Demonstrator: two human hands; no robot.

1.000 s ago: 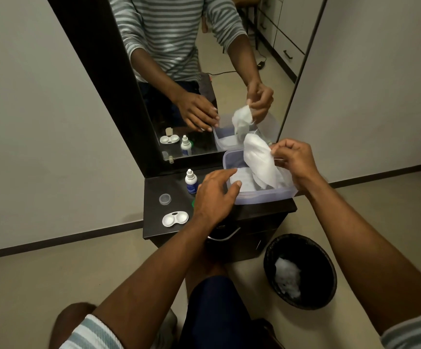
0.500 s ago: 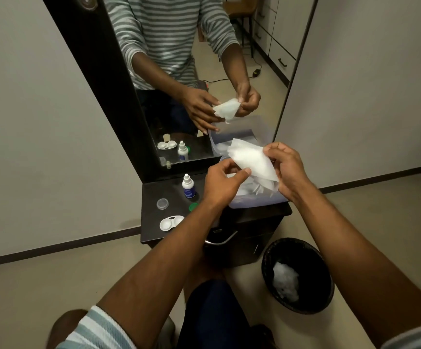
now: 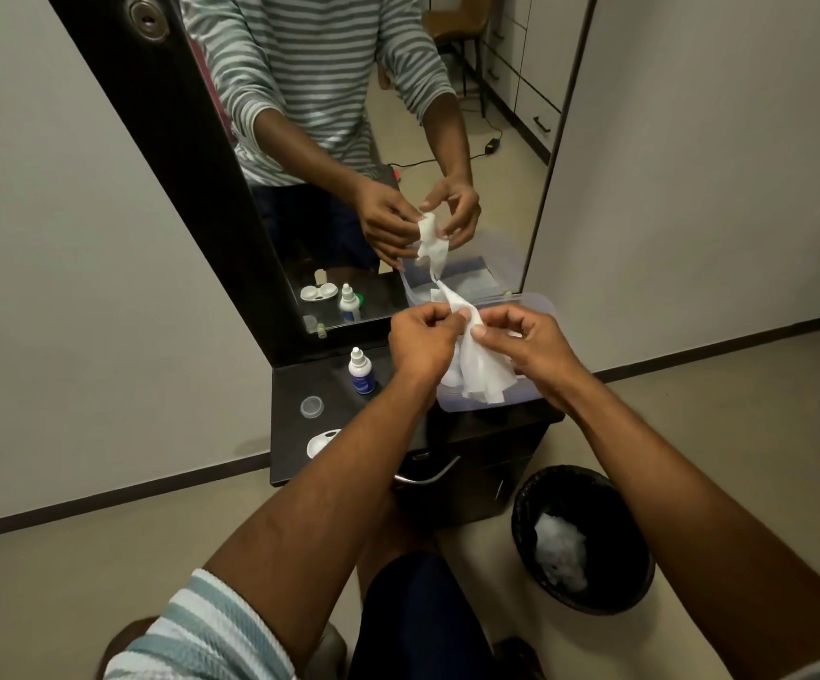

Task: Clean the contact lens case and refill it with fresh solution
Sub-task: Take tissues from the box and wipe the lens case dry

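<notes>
On the dark vanity top under the mirror, we pinch a white tissue between left hand and right hand, readying a wipe; the lens case waits, half hidden beneath our left forearm.

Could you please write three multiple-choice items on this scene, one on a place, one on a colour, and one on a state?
1. Where does the solution bottle stand?
A. In the bin
B. On the dark counter, left of the plastic tub
C. Inside the tub

2. What colour is the waste bin?
A. Black
B. White
C. Green

3. What is the state of the tissue?
A. Lying flat on the counter
B. Dropped on the floor
C. Held by both hands above the tub

Answers: B, the bottle stands beside the tub, near the round cap. A, the bin's wall is black. C, the left hand and right hand both pinch it.
</notes>
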